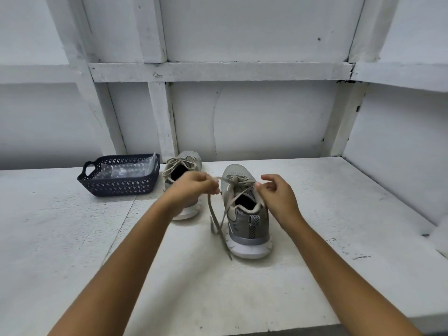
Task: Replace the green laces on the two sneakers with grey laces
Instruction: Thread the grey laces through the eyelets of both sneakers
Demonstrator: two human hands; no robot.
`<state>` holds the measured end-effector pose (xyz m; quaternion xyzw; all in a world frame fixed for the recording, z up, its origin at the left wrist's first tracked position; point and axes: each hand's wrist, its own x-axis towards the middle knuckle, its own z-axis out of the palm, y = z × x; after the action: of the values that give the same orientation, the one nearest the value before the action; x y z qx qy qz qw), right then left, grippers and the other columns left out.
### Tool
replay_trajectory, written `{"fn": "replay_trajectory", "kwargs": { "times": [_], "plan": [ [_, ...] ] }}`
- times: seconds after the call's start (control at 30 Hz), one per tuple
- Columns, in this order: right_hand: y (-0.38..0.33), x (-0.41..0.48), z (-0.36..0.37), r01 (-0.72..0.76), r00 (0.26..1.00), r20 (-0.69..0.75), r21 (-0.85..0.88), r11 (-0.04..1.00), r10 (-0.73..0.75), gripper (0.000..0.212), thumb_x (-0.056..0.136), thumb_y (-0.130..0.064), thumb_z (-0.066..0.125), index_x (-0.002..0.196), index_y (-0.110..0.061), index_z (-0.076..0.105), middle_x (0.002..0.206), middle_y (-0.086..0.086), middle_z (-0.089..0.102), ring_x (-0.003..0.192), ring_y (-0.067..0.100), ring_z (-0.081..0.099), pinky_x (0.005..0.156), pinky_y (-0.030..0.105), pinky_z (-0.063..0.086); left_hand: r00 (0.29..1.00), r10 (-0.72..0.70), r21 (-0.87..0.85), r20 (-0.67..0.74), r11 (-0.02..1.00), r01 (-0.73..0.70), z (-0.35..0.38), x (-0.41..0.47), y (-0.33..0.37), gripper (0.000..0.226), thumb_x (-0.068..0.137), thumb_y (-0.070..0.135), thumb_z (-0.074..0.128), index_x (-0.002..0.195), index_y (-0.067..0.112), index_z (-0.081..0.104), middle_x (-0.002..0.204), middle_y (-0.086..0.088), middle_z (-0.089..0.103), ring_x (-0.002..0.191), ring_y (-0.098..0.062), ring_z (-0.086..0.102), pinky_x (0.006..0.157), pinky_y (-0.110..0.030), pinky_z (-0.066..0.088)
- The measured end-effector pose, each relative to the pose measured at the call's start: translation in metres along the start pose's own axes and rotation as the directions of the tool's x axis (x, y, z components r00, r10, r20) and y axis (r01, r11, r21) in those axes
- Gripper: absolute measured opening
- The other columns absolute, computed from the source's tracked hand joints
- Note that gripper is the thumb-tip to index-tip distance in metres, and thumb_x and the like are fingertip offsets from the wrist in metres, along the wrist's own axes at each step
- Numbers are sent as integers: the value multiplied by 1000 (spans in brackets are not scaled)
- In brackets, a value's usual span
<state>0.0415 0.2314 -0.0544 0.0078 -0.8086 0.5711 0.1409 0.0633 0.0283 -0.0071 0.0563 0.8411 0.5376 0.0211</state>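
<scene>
My left hand and right hand each keep a pinching grip on a strand of the lace above the near sneaker, which stands on the bench. I should draw both strands evenly, flat and untwisted, without tipping the shoe.

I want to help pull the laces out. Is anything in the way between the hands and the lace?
Nothing visible is. The left hand and right hand each pinch the lace above the near sneaker. The far sneaker sits behind the left hand.
</scene>
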Motion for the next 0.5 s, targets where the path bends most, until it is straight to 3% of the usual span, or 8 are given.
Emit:
{"fn": "replay_trajectory", "kwargs": {
  "times": [0.07, 0.13, 0.2, 0.3, 0.43, 0.5],
  "plan": [
    [-21, 0, -6, 75, 995, -55, -110, 991, -82, 18, 91, -30, 58, 96, -12, 60, 78, -4, 57, 76, 13, 54, 62, 20, 37, 999, 27, -166, 46, 986, -19, -11, 1, 12, 19, 95, 22, 53, 83, 10, 62, 63, 4, 63, 60, -4, 62, 71, -28, 44],
    [-46, -1, -11, 100, 994, -29, -134, 986, -105, 33, 95, -37, 50, 82, -10, 64, 65, -6, 55, 64, 11, 51, 56, 22, 34, 996, 46, -304, 75, 953, -21, -15, 2, 23, 24, 97, 22, 49, 82, 8, 60, 55, 3, 53, 54, -9, 57, 68, -28, 47],
    [-71, -2, -10, 8, 989, 147, -55, 998, 0, 50, 96, -45, 43, 74, -10, 70, 52, -6, 51, 49, 7, 46, 51, 21, 34, 995, 42, -363, 90, 932, -6, -15, 3, 31, 25, 97, 22, 48, 82, 7, 60, 54, 2, 48, 50, -10, 51, 58, -24, 48],
    [-92, -5, 5, -185, 902, 397, 2, 983, 169, 57, 94, -54, 40, 82, -9, 73, 50, -6, 46, 39, 7, 35, 39, 18, 26, 993, 44, -368, 114, 930, 1, -13, 4, 34, 25, 97, 23, 49, 80, 8, 59, 54, 2, 47, 49, -10, 48, 51, -22, 45],
    [-96, 4, 29, -392, 864, 428, 238, 889, 266, 27, 93, -29, 56, 73, -12, 63, 55, -5, 43, 36, 3, 31, 36, 12, 19, 993, 34, -375, 111, 927, 10, -9, 2, 28, 30, 100, 23, 42, 76, 10, 53, 50, 5, 41, 45, -8, 41, 50, -22, 36],
    [-99, 12, 34, -498, 844, 417, 382, 778, 336, 26, 94, -16, 53, 67, -12, 55, 46, -6, 48, 31, 2, 37, 34, 9, 22, 994, 14, -412, 112, 910, 34, -9, 0, 20, 31, 101, 22, 39, 77, 10, 53, 50, 5, 40, 45, -9, 39, 48, -21, 35]
  ]
}}
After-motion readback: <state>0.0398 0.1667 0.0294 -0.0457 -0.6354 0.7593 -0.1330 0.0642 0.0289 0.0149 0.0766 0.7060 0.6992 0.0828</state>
